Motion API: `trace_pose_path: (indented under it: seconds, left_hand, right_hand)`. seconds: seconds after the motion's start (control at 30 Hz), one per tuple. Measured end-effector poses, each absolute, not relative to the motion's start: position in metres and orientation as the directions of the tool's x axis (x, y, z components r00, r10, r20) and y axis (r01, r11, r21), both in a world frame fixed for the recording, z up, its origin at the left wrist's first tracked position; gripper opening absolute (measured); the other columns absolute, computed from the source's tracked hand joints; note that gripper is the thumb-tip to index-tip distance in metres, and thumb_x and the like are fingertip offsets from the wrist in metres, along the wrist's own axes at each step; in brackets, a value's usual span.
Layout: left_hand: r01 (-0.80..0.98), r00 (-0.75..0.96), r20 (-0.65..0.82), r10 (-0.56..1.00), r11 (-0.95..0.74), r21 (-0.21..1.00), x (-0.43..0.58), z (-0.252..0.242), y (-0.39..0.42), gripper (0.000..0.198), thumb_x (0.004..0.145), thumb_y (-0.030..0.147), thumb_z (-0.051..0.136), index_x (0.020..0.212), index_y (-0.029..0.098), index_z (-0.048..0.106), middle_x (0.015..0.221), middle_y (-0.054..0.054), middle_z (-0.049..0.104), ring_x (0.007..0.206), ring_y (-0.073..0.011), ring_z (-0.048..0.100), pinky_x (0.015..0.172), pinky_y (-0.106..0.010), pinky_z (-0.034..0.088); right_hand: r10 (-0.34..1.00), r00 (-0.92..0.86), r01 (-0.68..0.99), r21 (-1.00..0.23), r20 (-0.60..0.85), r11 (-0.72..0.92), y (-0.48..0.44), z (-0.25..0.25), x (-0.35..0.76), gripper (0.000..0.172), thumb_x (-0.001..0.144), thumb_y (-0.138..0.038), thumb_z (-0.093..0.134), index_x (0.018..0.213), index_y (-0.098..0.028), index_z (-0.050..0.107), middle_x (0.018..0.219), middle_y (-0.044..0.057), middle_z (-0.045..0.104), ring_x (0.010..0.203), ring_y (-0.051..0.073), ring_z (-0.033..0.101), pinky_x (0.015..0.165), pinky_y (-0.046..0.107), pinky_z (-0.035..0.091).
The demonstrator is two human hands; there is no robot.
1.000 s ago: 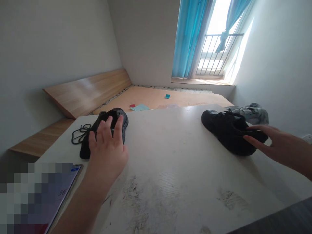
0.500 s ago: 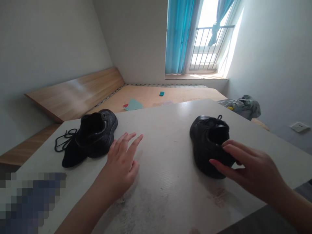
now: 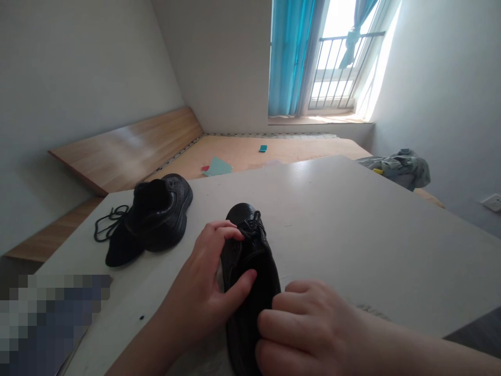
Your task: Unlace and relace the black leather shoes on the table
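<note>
A black lace-up shoe [image 3: 250, 261] is in front of me near the middle of the white table [image 3: 329, 219], its toe pointing away. My left hand [image 3: 211, 277] grips its left side, fingers by the laces and thumb at the opening. Curled fingers of my right hand [image 3: 301, 324] close on the right edge towards the heel, which the hand partly hides. Farther left stands a second black shoe [image 3: 160, 209], with a loose black lace [image 3: 111, 222] and a dark flap-like piece [image 3: 123, 245] beside it. Neither hand touches that one.
A blurred, pixelated flat item [image 3: 47, 318] lies at the table's left front. Beyond the table is a bed-like surface [image 3: 305, 149] with a green sheet [image 3: 218, 166] and a small teal item [image 3: 263, 149]. Crumpled grey-green cloth [image 3: 410, 169] lies at the right.
The nearer shoe has come from the right to the middle, closer to me, toe now pointing away. My left hand, open and free before, has taken hold of it; my right hand moved left with it.
</note>
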State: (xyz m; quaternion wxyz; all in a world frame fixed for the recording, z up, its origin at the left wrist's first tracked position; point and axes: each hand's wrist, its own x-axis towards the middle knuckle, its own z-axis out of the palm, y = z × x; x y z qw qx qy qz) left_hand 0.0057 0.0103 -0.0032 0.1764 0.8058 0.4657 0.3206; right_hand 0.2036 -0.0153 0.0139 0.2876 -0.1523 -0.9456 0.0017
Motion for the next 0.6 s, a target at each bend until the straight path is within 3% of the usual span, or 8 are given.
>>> trace_pose_path:
  seconds: [0.07, 0.17, 0.23, 0.27, 0.4, 0.53, 0.6]
  left_hand:
    - [0.644, 0.352, 0.36, 0.864, -0.502, 0.577, 0.006, -0.004, 0.012, 0.029, 0.086, 0.026, 0.056, 0.112, 0.026, 0.044, 0.125, -0.007, 0.043, 0.122, -0.0225, 0.045, 0.106, -0.041, 0.038]
    - [0.636, 0.335, 0.341, 0.879, -0.478, 0.606, 0.007, -0.003, 0.014, 0.027, 0.084, 0.025, 0.055, 0.109, 0.026, 0.043, 0.122, -0.006, 0.044, 0.116, -0.0221, 0.049, 0.101, -0.041, 0.042]
    - [0.641, 0.289, 0.346, 0.892, -0.449, 0.623, 0.009, -0.003, 0.014, 0.025, 0.083, 0.024, 0.055, 0.105, 0.025, 0.042, 0.12, -0.006, 0.044, 0.114, -0.0217, 0.05, 0.097, -0.04, 0.046]
    - [0.649, 0.262, 0.355, 0.897, -0.436, 0.624, 0.009, -0.004, 0.014, 0.024, 0.083, 0.023, 0.054, 0.102, 0.025, 0.041, 0.119, -0.007, 0.045, 0.114, -0.0217, 0.051, 0.095, -0.039, 0.047]
    - [0.703, 0.201, 0.392, 0.898, -0.411, 0.58, 0.01, -0.005, 0.011, 0.024, 0.08, 0.026, 0.056, 0.097, 0.025, 0.039, 0.117, -0.007, 0.048, 0.11, -0.023, 0.053, 0.087, -0.039, 0.05]
    - [0.722, 0.236, 0.401, 0.885, -0.436, 0.537, 0.011, -0.004, 0.004, 0.023, 0.079, 0.03, 0.057, 0.092, 0.025, 0.038, 0.112, -0.005, 0.053, 0.1, -0.0231, 0.057, 0.08, -0.038, 0.05]
    - [0.71, 0.26, 0.396, 0.881, -0.452, 0.54, 0.012, -0.004, 0.001, 0.025, 0.077, 0.03, 0.058, 0.094, 0.026, 0.04, 0.111, -0.004, 0.054, 0.098, -0.023, 0.058, 0.079, -0.038, 0.051]
  right_hand:
    - [0.339, -0.758, 0.238, -0.248, 0.557, 0.939, 0.001, 0.029, 0.204, 0.033, 0.097, -0.031, 0.045, 0.069, -0.018, 0.056, 0.063, -0.001, 0.055, 0.053, 0.01, 0.042, 0.049, 0.027, 0.033]
    - [0.626, -0.513, 0.333, -0.536, 0.587, 0.775, 0.034, 0.04, 0.203, 0.022, 0.094, -0.026, 0.048, 0.075, -0.019, 0.056, 0.07, -0.001, 0.057, 0.059, 0.01, 0.047, 0.056, 0.024, 0.038]
    - [0.781, -0.335, 0.386, -0.679, 0.528, 0.624, 0.055, 0.035, 0.201, 0.016, 0.093, -0.026, 0.049, 0.084, -0.02, 0.061, 0.074, -0.001, 0.058, 0.06, 0.01, 0.047, 0.057, 0.024, 0.038]
    - [0.819, -0.334, 0.374, -0.732, 0.466, 0.569, 0.064, 0.028, 0.2, 0.015, 0.093, -0.027, 0.05, 0.092, -0.02, 0.063, 0.082, 0.0, 0.061, 0.063, 0.01, 0.05, 0.059, 0.024, 0.04]
    - [0.812, -0.516, 0.29, -0.837, 0.271, 0.464, 0.076, 0.001, 0.201, 0.023, 0.093, -0.03, 0.049, 0.106, -0.02, 0.065, 0.106, 0.006, 0.059, 0.09, 0.014, 0.056, 0.073, 0.027, 0.046]
    - [0.818, -0.527, 0.225, -0.891, 0.229, 0.395, 0.07, -0.006, 0.205, 0.011, 0.089, -0.023, 0.051, 0.091, -0.018, 0.061, 0.091, 0.003, 0.056, 0.083, 0.014, 0.052, 0.072, 0.028, 0.044]
    - [0.8, -0.555, 0.198, -0.897, 0.229, 0.395, 0.068, -0.002, 0.206, 0.013, 0.089, -0.022, 0.049, 0.087, -0.018, 0.062, 0.089, 0.002, 0.055, 0.082, 0.014, 0.052, 0.072, 0.028, 0.043]
